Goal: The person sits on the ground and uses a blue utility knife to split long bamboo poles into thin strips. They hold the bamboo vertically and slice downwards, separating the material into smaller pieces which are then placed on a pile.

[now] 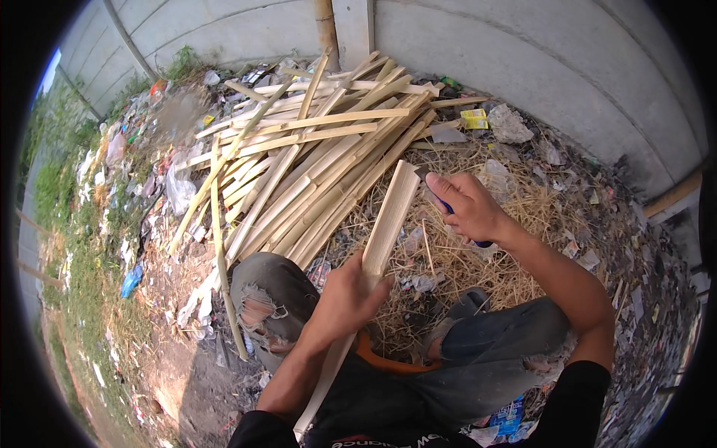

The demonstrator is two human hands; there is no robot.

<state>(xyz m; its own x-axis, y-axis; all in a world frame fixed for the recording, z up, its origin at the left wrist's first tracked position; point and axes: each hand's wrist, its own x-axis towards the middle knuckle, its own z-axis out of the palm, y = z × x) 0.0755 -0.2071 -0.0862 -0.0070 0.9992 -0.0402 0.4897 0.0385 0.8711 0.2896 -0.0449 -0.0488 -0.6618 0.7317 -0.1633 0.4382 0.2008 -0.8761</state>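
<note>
A split bamboo strip point(390, 216) slants up from my lap, its pale inner face showing. My left hand point(349, 297) is wrapped round its middle, above my bent knees. In my right hand point(469, 207) I grip a knife point(446, 206) with a dark blue handle. Its blade is mostly hidden, and its dark tip lies close to the strip's upper end, where the bamboo looks freshly cut. Whether blade and strip touch, I cannot tell. Something orange point(388, 364) lies low between my legs, partly covered.
Beyond my knees lies a large heap of split bamboo strips point(328, 160). Bamboo shavings point(508, 254) cover the ground at the right. A concrete wall point(538, 75) closes off the back, with a rock point(510, 124) near it. Litter and grass spread at the left.
</note>
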